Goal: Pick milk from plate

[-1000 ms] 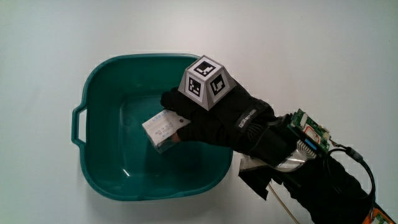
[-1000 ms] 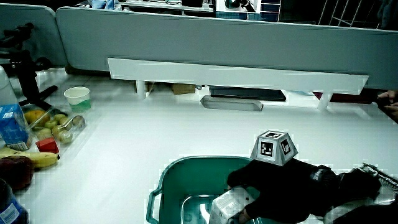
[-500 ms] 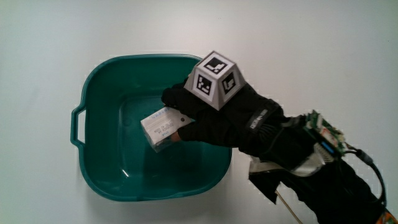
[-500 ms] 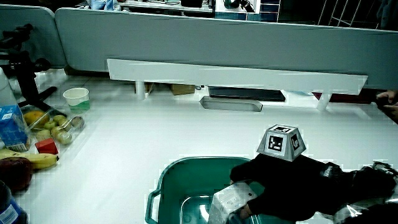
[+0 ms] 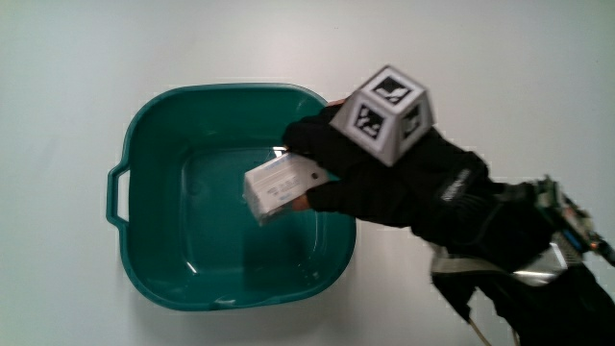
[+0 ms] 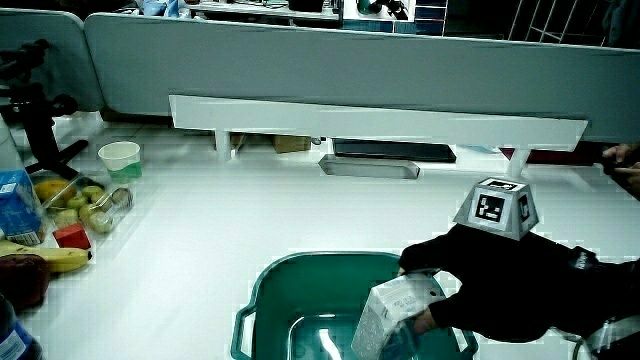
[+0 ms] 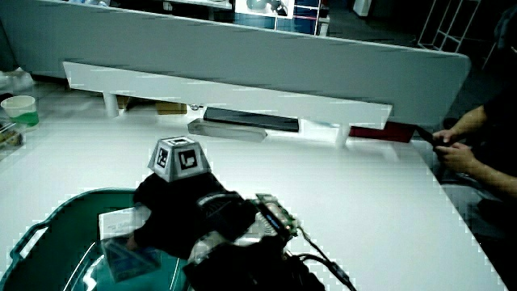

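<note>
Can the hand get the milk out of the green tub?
Probably yes. The hand already grips the milk carton and holds it over the tub, with nothing above in the way.

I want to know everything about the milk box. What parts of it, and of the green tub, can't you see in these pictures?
- Milk carton: the hand covers one end in the main view, and its print is too small to read.
- Same carton in a side view: mostly hidden by the glove.
- Green tub: the part nearest the person is cut off by the picture's edge in both side views.
- Whether the carton touches the tub's floor: cannot tell.
</note>
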`<state>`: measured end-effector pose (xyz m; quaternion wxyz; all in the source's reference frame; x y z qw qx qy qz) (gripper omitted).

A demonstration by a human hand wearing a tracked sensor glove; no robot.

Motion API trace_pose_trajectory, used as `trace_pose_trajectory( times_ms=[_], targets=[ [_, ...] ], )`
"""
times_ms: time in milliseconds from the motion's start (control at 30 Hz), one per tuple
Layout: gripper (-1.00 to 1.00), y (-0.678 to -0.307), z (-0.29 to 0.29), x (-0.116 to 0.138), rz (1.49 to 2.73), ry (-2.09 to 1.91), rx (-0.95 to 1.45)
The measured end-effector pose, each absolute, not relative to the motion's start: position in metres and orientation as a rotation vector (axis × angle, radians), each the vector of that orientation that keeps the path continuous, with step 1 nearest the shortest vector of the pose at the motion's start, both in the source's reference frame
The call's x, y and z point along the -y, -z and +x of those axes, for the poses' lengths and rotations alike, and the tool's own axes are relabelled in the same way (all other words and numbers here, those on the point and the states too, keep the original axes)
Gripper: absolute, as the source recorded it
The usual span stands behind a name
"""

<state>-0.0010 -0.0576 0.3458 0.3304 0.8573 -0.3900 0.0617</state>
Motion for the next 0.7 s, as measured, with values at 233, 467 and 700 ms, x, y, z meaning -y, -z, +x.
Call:
trace_pose_trajectory(
  times_ms=[233, 467, 700],
  targets=[
    [1.0, -0.344, 0.001, 0.056, 2.264, -0.183, 1.041],
    [1.0, -0.34, 0.003, 0.054, 2.283, -0.198, 1.06],
    [1.0, -0.33, 0.012, 0.056, 2.312, -0.249, 1.052]
  ],
)
